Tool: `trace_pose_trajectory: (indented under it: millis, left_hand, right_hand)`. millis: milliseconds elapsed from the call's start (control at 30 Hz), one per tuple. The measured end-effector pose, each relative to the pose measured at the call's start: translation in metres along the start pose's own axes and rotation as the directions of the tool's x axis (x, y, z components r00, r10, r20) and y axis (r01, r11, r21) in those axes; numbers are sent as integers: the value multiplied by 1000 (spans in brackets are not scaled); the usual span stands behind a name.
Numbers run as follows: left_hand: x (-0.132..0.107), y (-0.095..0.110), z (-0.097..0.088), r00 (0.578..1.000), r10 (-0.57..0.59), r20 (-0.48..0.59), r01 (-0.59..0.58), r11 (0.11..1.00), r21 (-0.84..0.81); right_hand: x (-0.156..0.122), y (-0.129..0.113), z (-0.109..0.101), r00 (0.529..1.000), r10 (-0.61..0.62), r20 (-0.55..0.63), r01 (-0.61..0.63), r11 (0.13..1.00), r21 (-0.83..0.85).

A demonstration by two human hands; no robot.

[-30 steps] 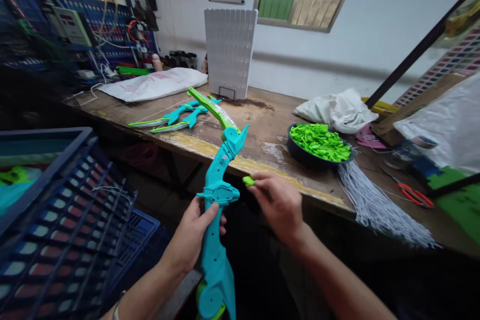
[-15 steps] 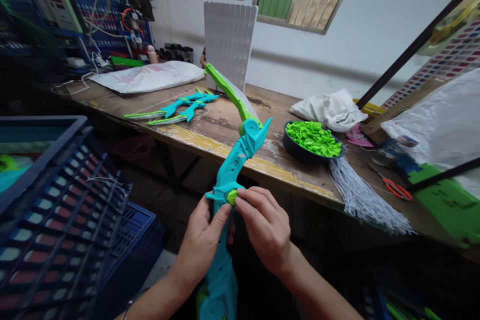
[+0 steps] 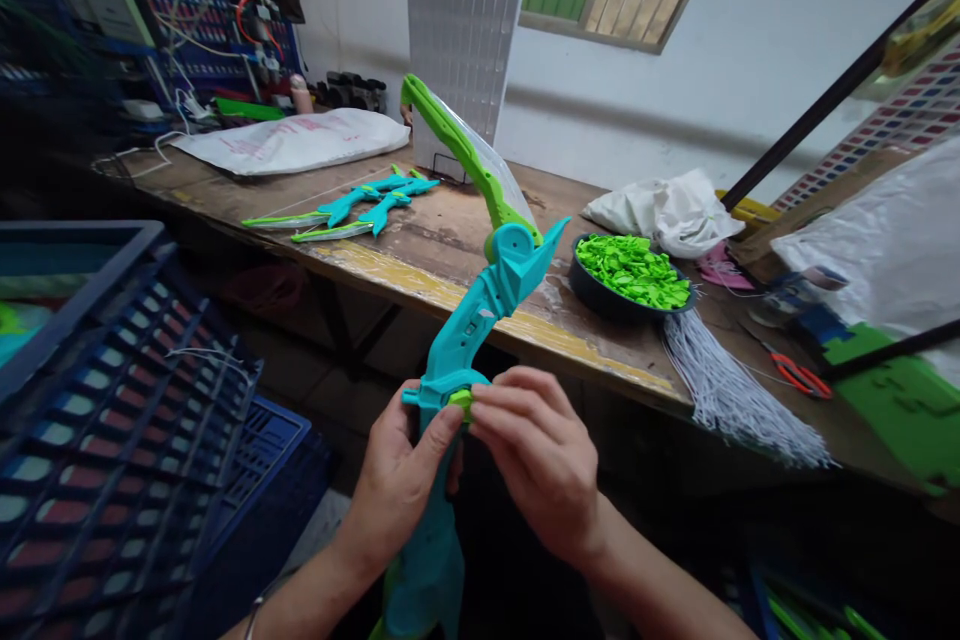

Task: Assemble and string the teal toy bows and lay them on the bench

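A turquoise toy bow (image 3: 457, 325) with a lime-green limb (image 3: 457, 145) stands tilted in front of me, its upper end over the table. My left hand (image 3: 401, 475) is closed around its middle, the thumb pressing beside a small green plastic piece (image 3: 460, 404). With its fingertips, my right hand (image 3: 536, 455) pinches that piece against the side of the bow. The fingers partly cover the piece, so I cannot tell how deep it sits. The bow's lower part runs down between my forearms.
Two finished-looking toy bows (image 3: 375, 203) lie on the wooden table (image 3: 360, 265). A dark bowl (image 3: 600, 298) of green pieces stands at right, beside white strings (image 3: 720, 390) and red-handled scissors (image 3: 799, 375). Blue crates (image 3: 112, 420) stand at left; a metal panel (image 3: 461, 50) rises behind.
The bow's upper end has risen slightly in view and its middle tilts a little more to the right. Both hands keep their hold; the right hand has turned slightly over the green piece.
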State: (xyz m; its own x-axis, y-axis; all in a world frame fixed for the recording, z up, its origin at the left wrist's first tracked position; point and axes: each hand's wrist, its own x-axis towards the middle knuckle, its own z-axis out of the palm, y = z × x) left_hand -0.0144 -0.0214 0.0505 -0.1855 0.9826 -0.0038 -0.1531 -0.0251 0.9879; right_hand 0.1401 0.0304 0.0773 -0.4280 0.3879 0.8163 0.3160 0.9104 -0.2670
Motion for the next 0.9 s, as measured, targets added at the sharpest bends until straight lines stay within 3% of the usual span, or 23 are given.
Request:
trace_pose_trajectory:
  millis: [67, 133, 200, 233, 267, 467, 533, 633, 700, 767, 833, 900]
  left_hand:
    - [1, 1, -3, 1000, 7, 10, -8, 1000, 12]
    - [0, 3, -5, 999, 31, -8, -30, 998, 55]
    - [0, 4, -7, 998, 58, -18, -55, 990, 132]
    - [0, 4, -8, 997, 72, -20, -67, 982, 174]
    - [0, 3, -9, 996, 87, -24, -80, 973, 215]
    - [4, -12, -12, 988, 152, -30, -131, 922, 364]
    - [9, -20, -14, 986, 160, -38, -130, 903, 409]
    - [21, -29, -17, 991, 105, -88, -59, 907, 417]
    - [31, -32, -20, 993, -58, -103, 88, 943, 320]
    - [43, -34, -26, 966, -250, -71, 259, 953, 159]
    - [57, -40, -38, 930, -366, -19, 365, 930, -38]
    - [76, -54, -54, 915, -393, 96, 404, 885, -229]
  right_hand:
    - [3, 1, -3, 964, 264, -12, -262, 960, 103]
    - [5, 5, -5, 844, 505, 183, -537, 790, 296]
    - [7, 10, -5, 686, 549, 477, -727, 545, 419]
    - [7, 12, -5, 634, 529, 564, -772, 470, 428]
    - [8, 14, -4, 612, 523, 593, -790, 446, 421]
    - [0, 16, -1, 712, 550, 436, -691, 659, 296]
    - [-7, 16, 2, 713, 563, 417, -691, 664, 285]
    - [-15, 28, 12, 678, 588, 441, -728, 618, 297]
    - [-16, 53, 17, 655, 520, 548, -732, 617, 289]
    - [-9, 93, 12, 636, 493, 594, -683, 718, 135]
    - [5, 145, -8, 655, 597, 462, -585, 789, -189]
    - [21, 202, -38, 672, 693, 262, -568, 709, -418]
